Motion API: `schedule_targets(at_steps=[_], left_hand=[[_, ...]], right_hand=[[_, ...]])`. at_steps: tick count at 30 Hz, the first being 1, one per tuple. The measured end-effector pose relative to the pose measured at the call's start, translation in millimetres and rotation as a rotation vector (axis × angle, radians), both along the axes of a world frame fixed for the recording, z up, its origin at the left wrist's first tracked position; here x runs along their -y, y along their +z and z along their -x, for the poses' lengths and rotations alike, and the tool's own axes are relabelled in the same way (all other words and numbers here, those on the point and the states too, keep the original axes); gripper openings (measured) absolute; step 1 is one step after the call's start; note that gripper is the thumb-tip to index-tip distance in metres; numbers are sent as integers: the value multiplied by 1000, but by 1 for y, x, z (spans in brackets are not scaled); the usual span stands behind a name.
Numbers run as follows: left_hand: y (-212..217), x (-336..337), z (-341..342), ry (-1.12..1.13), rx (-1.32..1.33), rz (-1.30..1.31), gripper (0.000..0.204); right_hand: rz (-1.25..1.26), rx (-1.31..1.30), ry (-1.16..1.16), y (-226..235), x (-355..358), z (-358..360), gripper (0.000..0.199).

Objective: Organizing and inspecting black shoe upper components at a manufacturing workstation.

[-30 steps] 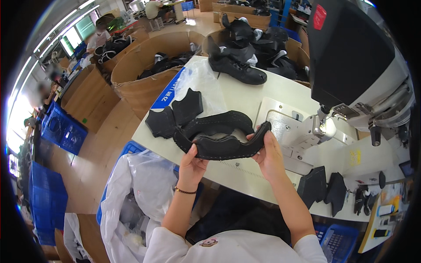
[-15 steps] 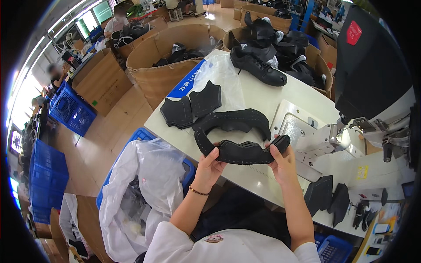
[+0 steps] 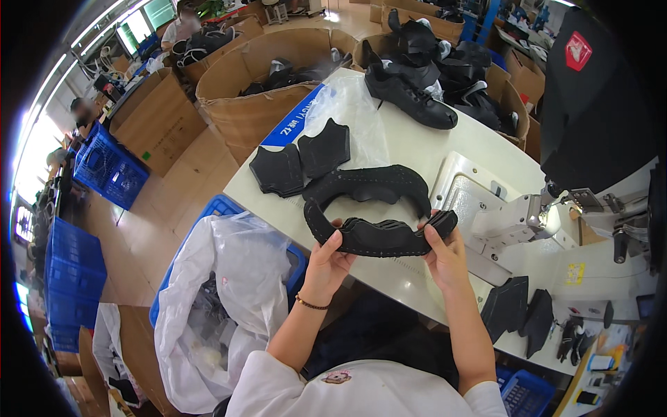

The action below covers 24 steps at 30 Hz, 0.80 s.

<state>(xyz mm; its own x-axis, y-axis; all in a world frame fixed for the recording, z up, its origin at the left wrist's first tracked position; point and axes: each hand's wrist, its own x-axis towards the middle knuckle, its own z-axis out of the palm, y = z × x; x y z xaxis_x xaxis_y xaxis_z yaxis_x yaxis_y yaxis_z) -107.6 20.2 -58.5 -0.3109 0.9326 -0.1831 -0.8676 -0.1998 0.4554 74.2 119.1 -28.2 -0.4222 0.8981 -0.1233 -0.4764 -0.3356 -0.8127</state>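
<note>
Between my hands is a stack of curved black shoe upper pieces, its edges dotted with small marks. My left hand grips the stack near its left end, thumb in front. My right hand closes around its right end, fingers behind it. Just beyond, a second curved stack of black pieces rests on the white table. Two stacks of notched black pieces lie left of that. A black shoe sits at the table's far side.
A sewing machine stands on the right, with more black pieces nearer me. A blue basket lined with a white plastic bag is at my left. Large cardboard bins of shoe parts stand beyond the table. Two people are in the background.
Both hands keep hold of the stack, which has barely moved. The whole view has shifted slightly.
</note>
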Motion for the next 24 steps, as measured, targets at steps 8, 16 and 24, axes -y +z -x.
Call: schedule_targets(at_steps=[8,16,24], left_hand=[[9,0,-9,49,19,-10,32],[10,1,-16,97,-62,-137,35],[2,4,-20,96,59,-160,31]], right_hand=[[15,-17,-23,0,0,-1,43],[-115,13,-15,3,1,-2,39],[-146,-89,29,1,11,2,38]])
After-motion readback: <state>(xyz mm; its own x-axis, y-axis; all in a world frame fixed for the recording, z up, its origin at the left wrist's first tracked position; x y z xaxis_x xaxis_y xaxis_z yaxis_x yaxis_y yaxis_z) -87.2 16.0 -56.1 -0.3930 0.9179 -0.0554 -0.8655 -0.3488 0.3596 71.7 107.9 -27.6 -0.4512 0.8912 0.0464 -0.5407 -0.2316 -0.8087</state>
